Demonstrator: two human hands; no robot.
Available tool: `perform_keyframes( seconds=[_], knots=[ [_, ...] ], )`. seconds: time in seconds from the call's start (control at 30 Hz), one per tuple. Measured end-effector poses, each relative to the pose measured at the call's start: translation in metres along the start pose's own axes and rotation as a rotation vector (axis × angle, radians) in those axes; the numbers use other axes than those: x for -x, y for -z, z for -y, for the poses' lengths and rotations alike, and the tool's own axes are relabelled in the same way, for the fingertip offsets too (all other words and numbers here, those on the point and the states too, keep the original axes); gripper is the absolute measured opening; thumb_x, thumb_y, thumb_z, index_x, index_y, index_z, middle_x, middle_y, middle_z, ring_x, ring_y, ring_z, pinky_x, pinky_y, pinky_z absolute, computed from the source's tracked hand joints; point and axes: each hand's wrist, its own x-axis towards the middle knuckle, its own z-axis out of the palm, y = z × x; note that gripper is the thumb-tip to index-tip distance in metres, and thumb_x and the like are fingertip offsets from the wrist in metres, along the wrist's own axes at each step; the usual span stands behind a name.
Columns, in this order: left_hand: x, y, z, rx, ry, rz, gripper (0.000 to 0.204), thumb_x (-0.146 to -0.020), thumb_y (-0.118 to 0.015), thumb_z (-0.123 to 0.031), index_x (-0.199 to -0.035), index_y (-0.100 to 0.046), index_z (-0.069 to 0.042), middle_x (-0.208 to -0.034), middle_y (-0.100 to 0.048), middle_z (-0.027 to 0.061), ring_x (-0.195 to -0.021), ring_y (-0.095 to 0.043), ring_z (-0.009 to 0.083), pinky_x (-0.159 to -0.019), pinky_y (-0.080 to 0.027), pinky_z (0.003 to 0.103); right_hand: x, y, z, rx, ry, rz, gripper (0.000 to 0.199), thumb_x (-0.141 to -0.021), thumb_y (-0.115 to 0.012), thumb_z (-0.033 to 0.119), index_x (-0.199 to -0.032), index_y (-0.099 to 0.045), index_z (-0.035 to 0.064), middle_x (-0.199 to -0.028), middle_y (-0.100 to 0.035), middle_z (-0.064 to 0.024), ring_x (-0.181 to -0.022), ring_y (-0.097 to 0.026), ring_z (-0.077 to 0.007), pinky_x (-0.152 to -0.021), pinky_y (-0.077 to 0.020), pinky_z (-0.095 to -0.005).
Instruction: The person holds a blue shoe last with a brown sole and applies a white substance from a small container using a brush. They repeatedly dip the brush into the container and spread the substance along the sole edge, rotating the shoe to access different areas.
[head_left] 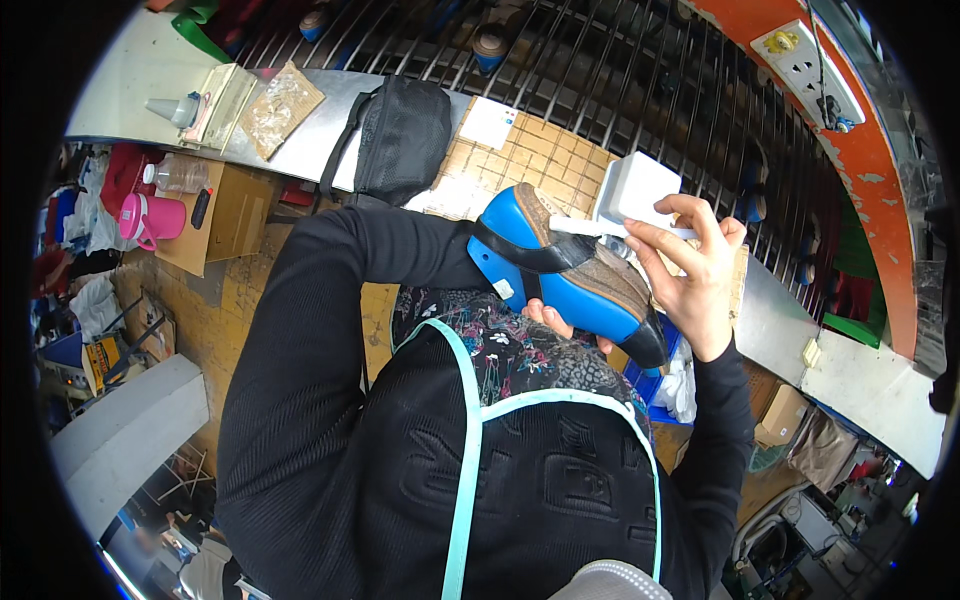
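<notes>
Where the blue plastic shoe last is: held over the person's lap near the middle of the view, tilted, its brown cork-like sole turned up toward the bench and its black toe end pointing down to the right.
Black strap: a wide, smooth black strap crosses the last near its heel.
Left hand: the left hand is curled around the last from beneath, holding it; only some fingers show at its lower edge, the rest being hidden.
Right hand: the right hand pinches a slim white brush-like tool between thumb and fingers, its tip at the sole beside the strap; whether it touches, I cannot tell.
White container: a squarish white plastic container stands just beyond the right hand.
Bench: on the grey metal bench lie a tan board with a dark grid, a small white card, a black mesh bag and a flat brown piece in clear wrapping.
Rack: dark metal rods run behind the bench.
Lap: dark patterned cloth lies below the last, near mint-green apron trim.
</notes>
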Motion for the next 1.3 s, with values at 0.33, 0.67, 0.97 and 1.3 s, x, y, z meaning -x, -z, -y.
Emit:
perform_keyframes(
  seconds=[0.33, 0.67, 0.97, 1.3],
  knots=[
    [0.004, -0.005, -0.004, -0.021, -0.043, -0.031, 0.097, -0.087, -0.046, -0.067, -0.149, -0.010, -0.002, -0.095, -0.056, 0.0234, -0.079, -0.059, 0.0320, -0.066, -0.049, 0.041, 0.005, -0.009, 0.005, 0.008, -0.063, -0.057, 0.023, -0.071, -0.079, 0.013, -0.093, -0.075, 0.0171, -0.100, -0.058, -0.0007, -0.083, -0.052, -0.0126, -0.081, -0.0286, -0.0319],
    [0.005, -0.008, -0.004, -0.054, -0.043, -0.053, 0.095, -0.087, -0.047, -0.066, -0.148, -0.012, -0.001, -0.093, -0.056, 0.0229, -0.077, -0.059, 0.0314, -0.066, -0.049, 0.041, 0.008, -0.025, -0.012, -0.214, -0.107, -0.097, 0.025, -0.071, -0.079, 0.015, -0.096, -0.075, 0.0171, -0.100, -0.059, -0.0009, -0.082, -0.053, -0.0144, -0.082, -0.0318, -0.0314],
    [0.005, -0.008, -0.002, -0.089, -0.043, -0.053, 0.094, -0.088, -0.047, -0.065, -0.148, -0.014, -0.001, -0.091, -0.057, 0.0225, -0.075, -0.059, 0.0308, -0.065, -0.049, 0.042, 0.010, -0.033, -0.027, -0.278, -0.013, -0.096, 0.027, -0.067, -0.082, 0.012, -0.093, -0.077, 0.0150, -0.099, -0.059, -0.0018, -0.091, -0.051, -0.0163, -0.080, -0.0362, -0.0312],
    [0.001, -0.007, -0.003, -0.089, -0.031, -0.060, 0.093, -0.088, -0.048, -0.064, -0.147, -0.016, -0.001, -0.089, -0.058, 0.0220, -0.073, -0.060, 0.0301, -0.065, -0.049, 0.042, 0.004, -0.017, -0.034, -0.155, 0.108, -0.101, 0.027, -0.065, -0.082, 0.015, -0.091, -0.076, 0.0195, -0.100, -0.061, 0.0006, -0.087, -0.052, -0.0144, -0.081, -0.0332, -0.0322]
  ],
)
